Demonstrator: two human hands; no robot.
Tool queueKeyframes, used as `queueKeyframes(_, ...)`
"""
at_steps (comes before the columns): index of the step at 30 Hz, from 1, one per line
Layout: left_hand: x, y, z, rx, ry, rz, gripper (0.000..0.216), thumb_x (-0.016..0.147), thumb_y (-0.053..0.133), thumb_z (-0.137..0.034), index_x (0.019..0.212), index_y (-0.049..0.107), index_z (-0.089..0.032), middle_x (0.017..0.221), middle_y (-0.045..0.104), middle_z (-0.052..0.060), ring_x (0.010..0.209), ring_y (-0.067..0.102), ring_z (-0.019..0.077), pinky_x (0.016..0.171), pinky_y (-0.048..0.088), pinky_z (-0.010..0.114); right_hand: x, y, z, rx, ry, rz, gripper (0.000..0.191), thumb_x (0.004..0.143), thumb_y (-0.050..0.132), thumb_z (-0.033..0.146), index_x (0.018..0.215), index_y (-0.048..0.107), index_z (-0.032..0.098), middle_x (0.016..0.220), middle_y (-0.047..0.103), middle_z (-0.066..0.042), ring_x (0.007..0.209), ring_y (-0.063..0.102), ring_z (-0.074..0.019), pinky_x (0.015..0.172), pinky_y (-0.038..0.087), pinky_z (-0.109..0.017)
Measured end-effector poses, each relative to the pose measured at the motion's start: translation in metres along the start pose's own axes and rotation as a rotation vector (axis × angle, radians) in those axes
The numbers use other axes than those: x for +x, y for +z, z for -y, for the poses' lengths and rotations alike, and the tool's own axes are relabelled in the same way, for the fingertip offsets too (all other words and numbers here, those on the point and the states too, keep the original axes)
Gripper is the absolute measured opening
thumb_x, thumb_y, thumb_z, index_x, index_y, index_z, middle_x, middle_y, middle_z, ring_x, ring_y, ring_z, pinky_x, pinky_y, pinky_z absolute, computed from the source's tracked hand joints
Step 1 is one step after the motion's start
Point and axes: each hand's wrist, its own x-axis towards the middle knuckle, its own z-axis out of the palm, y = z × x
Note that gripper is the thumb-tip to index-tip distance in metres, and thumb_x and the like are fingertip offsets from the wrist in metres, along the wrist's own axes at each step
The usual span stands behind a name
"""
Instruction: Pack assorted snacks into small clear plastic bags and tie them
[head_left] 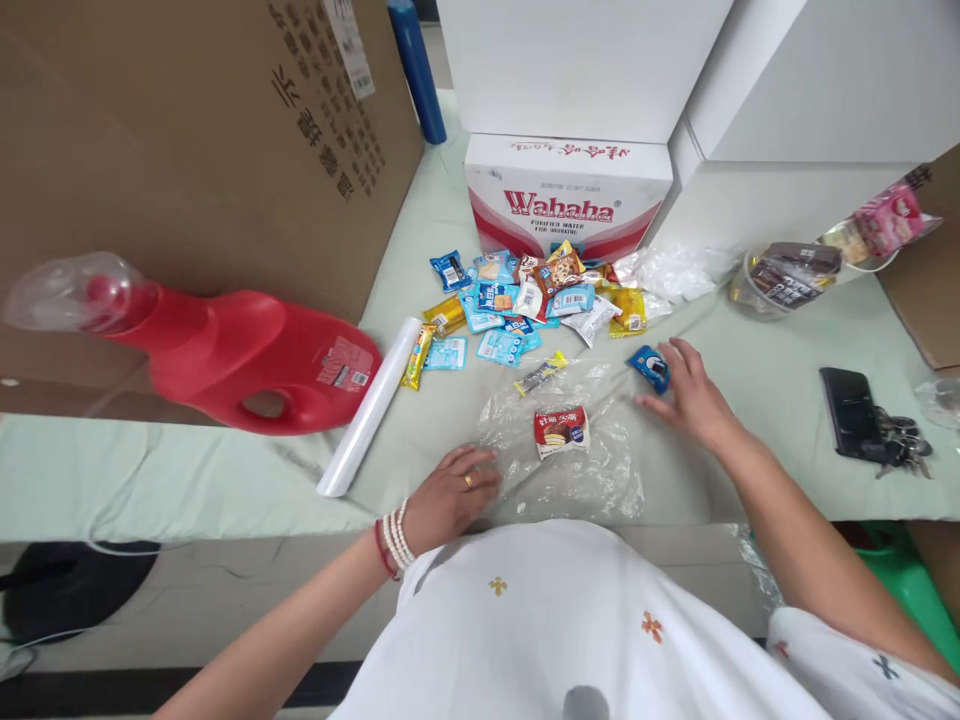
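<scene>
A clear plastic bag (607, 480) lies spread on the table in front of me. On it rest a red-and-white snack cake packet (561, 432) and, near its far edge, a small yellow-and-grey wrapped snack (541, 374). My left hand (457, 492) lies palm down at the bag's left edge, fingers stretched out. Right of the bag, my right hand (686, 395) has thumb and fingers apart beside a blue snack packet (648, 369); the fingers reach its right edge. A pile of mixed snack packets (517, 300) sits just beyond the bag.
To the left are a red jug (262, 355), a white roll (371, 405) and a large cardboard box (225, 150). A Wahaba carton (566, 200) stands behind the pile. At right are a tub of snacks (780, 285), a phone (851, 410) and keys (905, 440).
</scene>
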Motion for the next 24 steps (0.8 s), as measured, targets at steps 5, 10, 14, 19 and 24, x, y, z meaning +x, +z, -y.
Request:
queueKeyframes(5, 0.019, -0.001, 0.01, -0.157, -0.178, -0.121, 0.029, 0.103, 0.04, -0.025, 0.105, 0.069, -0.02, 0.097, 0.074, 0.008, 0.092, 0.067, 0.0186, 0.087, 0.054, 0.033, -0.093, 0.03, 0.05, 0.146, -0.477, 0.345, 0.039, 0.097, 0.058, 0.048, 0.131, 0.065, 0.03, 0.136, 0.063, -0.012, 0.127, 0.055, -0.0313, 0.109, 0.042, -0.054)
queueKeyframes(10, 0.061, -0.008, 0.035, -0.156, -0.39, -0.261, 0.031, 0.103, 0.044, -0.034, 0.097, 0.07, -0.02, 0.087, 0.069, 0.006, 0.086, 0.064, 0.0193, 0.084, 0.053, 0.033, -0.067, 0.033, 0.037, 0.356, -0.275, 0.372, 0.038, 0.105, 0.037, 0.041, 0.098, 0.07, 0.023, 0.092, 0.071, -0.008, 0.088, 0.063, -0.0219, 0.085, 0.051, -0.038)
queueKeyframes(14, 0.095, -0.011, 0.059, 0.06, -0.58, -0.298, 0.022, 0.091, 0.06, -0.033, 0.099, 0.073, -0.017, 0.095, 0.066, 0.011, 0.095, 0.059, 0.0272, 0.095, 0.049, 0.045, -0.001, 0.003, 0.016, 0.149, -0.006, 0.417, 0.022, 0.097, 0.052, 0.037, 0.099, 0.068, 0.022, 0.086, 0.069, -0.006, 0.074, 0.062, -0.0206, 0.068, 0.046, -0.03)
queueKeyframes(19, 0.09, -0.016, 0.043, 0.292, -0.69, -0.573, 0.032, 0.089, 0.059, -0.029, 0.117, 0.07, -0.016, 0.113, 0.059, 0.016, 0.109, 0.052, 0.0326, 0.098, 0.044, 0.051, 0.058, -0.013, 0.046, -0.251, -0.054, 0.253, 0.026, 0.096, 0.052, 0.033, 0.112, 0.069, 0.022, 0.105, 0.071, -0.013, 0.1, 0.064, -0.0293, 0.076, 0.048, -0.034)
queueKeyframes(24, 0.082, -0.002, -0.013, 0.335, -0.335, -0.391, 0.035, 0.098, 0.048, -0.023, 0.126, 0.068, -0.024, 0.101, 0.065, 0.012, 0.094, 0.057, 0.0261, 0.087, 0.043, 0.044, 0.097, 0.018, 0.1, -0.227, -0.14, 0.293, 0.057, 0.092, 0.064, 0.038, 0.141, 0.055, 0.012, 0.126, 0.067, -0.021, 0.118, 0.058, -0.0349, 0.091, 0.047, -0.039)
